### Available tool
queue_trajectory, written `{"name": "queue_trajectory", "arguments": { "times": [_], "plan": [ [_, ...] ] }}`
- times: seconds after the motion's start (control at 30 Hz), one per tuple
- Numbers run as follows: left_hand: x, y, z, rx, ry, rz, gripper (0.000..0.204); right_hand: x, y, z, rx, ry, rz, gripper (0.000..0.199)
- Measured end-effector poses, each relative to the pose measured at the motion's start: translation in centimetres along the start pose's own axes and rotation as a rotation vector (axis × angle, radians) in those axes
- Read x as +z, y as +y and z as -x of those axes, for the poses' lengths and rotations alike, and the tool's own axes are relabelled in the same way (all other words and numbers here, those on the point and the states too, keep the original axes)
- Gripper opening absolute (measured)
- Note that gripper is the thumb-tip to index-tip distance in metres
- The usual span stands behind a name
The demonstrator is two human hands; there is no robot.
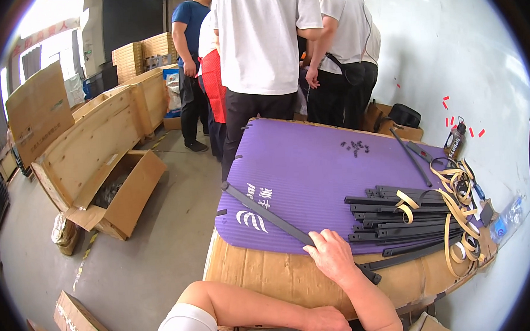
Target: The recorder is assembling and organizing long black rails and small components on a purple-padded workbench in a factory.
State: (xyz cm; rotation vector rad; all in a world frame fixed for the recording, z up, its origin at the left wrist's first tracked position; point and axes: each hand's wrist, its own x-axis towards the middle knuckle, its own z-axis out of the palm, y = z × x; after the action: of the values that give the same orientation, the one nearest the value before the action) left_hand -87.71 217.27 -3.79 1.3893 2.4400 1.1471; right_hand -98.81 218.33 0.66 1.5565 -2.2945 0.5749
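Note:
My right hand (332,255) is closed on the near end of a long flat black bar (267,216). The bar slants across a purple ribbed mat (300,157), its other end reaching the mat's left edge. At the table's front edge my left hand (326,324) is closed with curled fingers; whatever it may hold is hidden. Right of my right hand lies a stack of similar black bars (393,215). One more black bar (411,258) rests in front of the stack, by my right wrist. Small black pieces (355,147) are scattered on the mat's far part.
Tangled tan strips (450,216) lie over the stack's right end. A dark bottle (455,140) and a clear plastic bottle (507,219) stand or lie along the white wall. Several people (270,39) stand beyond the table. An open cardboard box (128,190) is on the floor at left.

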Motion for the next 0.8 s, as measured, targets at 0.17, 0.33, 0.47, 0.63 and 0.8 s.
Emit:
{"name": "queue_trajectory", "arguments": {
  "times": [0.17, 0.33, 0.47, 0.63, 0.8],
  "plan": [
    [-0.1, 0.2, -0.2, 0.003, -0.017, 0.027, 0.019, 0.1, 0.0, 0.1, 0.011, 0.016, -0.016, 0.030],
    [0.4, -0.4, 0.1, 0.051, 0.037, 0.015, 0.020, -1.5, -0.5, -0.4, -0.033, 0.246, -0.050, 0.028],
    [0.2, 0.3, -0.1, -0.027, -0.040, -0.014, 0.018, -1.7, 0.0, -0.5, -0.087, 0.226, 0.002, 0.035],
    [0.1, 0.0, -0.2, -0.038, -0.052, -0.020, 0.018, -0.2, -0.1, -0.4, -0.087, 0.027, 0.071, 0.036],
    [0.1, 0.1, -0.3, -0.054, -0.076, -0.046, 0.019, 0.1, 0.2, -0.4, -0.057, -0.018, 0.037, 0.034]
  ]
}}
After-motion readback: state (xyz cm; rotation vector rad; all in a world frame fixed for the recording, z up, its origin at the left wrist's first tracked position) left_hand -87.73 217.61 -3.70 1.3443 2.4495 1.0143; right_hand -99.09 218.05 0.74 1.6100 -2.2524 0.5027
